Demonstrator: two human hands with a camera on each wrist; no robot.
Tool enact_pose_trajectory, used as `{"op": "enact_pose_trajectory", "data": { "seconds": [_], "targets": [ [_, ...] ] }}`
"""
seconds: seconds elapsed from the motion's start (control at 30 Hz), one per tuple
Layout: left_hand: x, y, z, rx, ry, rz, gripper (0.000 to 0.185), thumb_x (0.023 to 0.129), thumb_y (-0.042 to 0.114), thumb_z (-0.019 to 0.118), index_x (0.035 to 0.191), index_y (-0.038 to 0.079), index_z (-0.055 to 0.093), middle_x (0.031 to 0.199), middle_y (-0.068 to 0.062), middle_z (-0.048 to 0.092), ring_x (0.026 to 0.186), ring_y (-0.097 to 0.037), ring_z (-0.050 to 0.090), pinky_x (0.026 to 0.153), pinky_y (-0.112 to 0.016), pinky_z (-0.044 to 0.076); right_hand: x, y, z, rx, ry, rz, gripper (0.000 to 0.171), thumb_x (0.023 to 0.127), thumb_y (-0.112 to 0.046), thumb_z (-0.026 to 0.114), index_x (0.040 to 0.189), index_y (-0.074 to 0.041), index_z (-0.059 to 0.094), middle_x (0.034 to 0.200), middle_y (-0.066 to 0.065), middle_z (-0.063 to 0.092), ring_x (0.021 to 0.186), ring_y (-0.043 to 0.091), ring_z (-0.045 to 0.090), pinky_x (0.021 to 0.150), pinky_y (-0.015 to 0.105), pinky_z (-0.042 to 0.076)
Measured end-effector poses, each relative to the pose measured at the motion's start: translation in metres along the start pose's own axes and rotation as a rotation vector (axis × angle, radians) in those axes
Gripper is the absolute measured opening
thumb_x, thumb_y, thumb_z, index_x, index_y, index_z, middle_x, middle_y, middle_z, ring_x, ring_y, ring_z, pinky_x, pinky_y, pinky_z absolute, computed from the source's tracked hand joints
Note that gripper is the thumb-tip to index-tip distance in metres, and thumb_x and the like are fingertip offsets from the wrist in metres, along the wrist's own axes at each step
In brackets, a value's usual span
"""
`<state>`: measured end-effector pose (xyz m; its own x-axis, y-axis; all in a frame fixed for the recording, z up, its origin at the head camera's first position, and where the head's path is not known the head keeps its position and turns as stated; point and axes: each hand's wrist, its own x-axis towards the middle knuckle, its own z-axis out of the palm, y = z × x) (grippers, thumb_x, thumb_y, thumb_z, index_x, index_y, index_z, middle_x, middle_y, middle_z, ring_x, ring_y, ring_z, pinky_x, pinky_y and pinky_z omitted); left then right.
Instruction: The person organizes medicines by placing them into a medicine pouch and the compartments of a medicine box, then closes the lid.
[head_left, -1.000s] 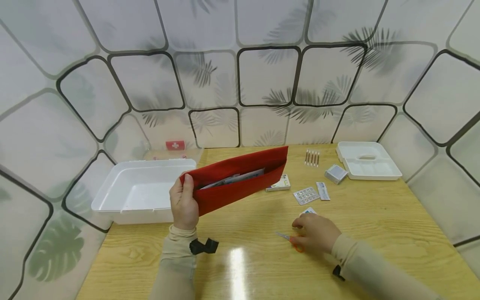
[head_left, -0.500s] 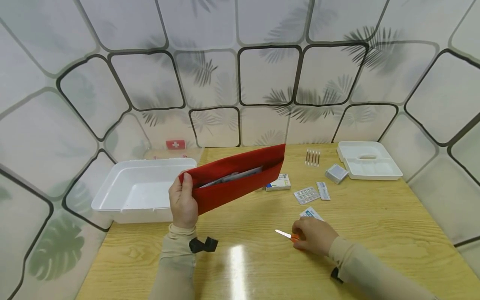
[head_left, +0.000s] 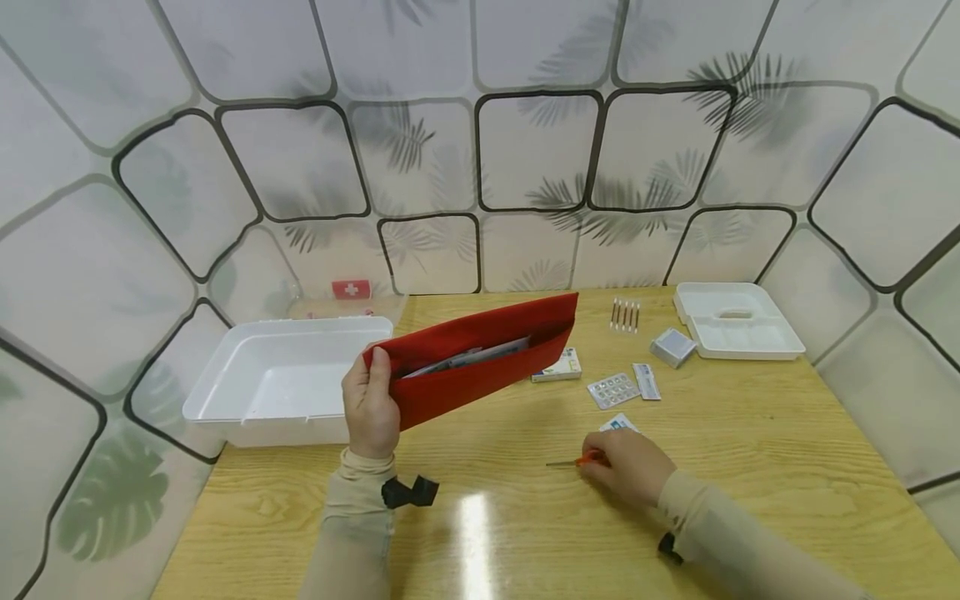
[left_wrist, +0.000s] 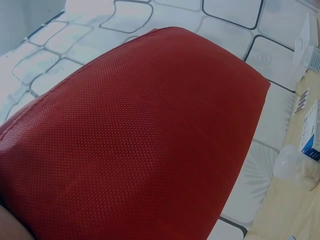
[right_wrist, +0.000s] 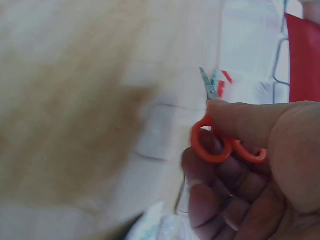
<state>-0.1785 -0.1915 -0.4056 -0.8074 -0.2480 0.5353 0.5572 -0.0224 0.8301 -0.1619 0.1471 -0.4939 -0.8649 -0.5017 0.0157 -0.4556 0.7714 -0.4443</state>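
Scissors [head_left: 577, 460] pinched in right hand [head_left: 628, 467]; left hand [head_left: 371, 408] holds red pouch [head_left: 480, 358].

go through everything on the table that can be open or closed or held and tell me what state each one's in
Red pouch: open at the top, papers inside, held up by the left hand.
Scissors: blades closed, gripped by the right hand.
White box: open, nothing seen inside.
White tray: lying open on the table.
Blister pack: flat on the table, untouched.
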Motion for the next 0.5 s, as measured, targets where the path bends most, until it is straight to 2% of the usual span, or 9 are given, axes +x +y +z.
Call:
{"op": "enact_pose_trajectory", "data": {
  "seconds": [0.1,0.23,0.37,0.5],
  "targets": [
    [0.000,0.001,0.000,-0.003,0.003,-0.002,0.036,0.103,0.018,0.041,0.099,-0.014,0.058,0.090,0.003,0.069,0.083,-0.016,0.063,0.072,-0.028,0.049,0.003,-0.001,-0.014,0.028,0.083,-0.010,0.011,0.085,-0.026,0.074,0.079,-0.026,0.064,0.070,-0.017,0.056,0.061,0.000,0.047,0.055,0.023,0.041],
    [0.000,0.002,0.001,0.002,0.007,-0.005,0.036,0.103,0.018,0.042,0.099,-0.015,0.058,0.089,0.005,0.069,0.082,-0.014,0.063,0.073,-0.027,0.048,0.005,-0.003,-0.043,0.056,0.279,-0.079,0.007,0.082,-0.022,0.078,0.081,-0.024,0.071,0.071,-0.017,0.059,0.056,0.000,0.044,0.050,0.021,0.038],
    [-0.001,0.001,0.001,0.015,0.001,-0.007,0.036,0.103,0.017,0.042,0.100,-0.015,0.058,0.089,0.006,0.069,0.083,-0.014,0.063,0.073,-0.027,0.048,0.003,-0.004,-0.074,0.089,0.456,-0.132,0.012,0.080,-0.010,0.078,0.087,-0.019,0.073,0.073,-0.015,0.062,0.055,0.001,0.047,0.048,0.018,0.040],
    [-0.001,0.001,0.002,0.018,-0.011,-0.014,0.034,0.103,0.017,0.041,0.100,-0.011,0.059,0.090,0.005,0.069,0.083,-0.015,0.063,0.074,-0.028,0.048,0.000,-0.006,-0.102,0.065,0.602,-0.166,0.017,0.077,-0.001,0.078,0.090,-0.012,0.072,0.077,-0.009,0.061,0.059,0.001,0.052,0.052,0.013,0.042]
  ]
}}
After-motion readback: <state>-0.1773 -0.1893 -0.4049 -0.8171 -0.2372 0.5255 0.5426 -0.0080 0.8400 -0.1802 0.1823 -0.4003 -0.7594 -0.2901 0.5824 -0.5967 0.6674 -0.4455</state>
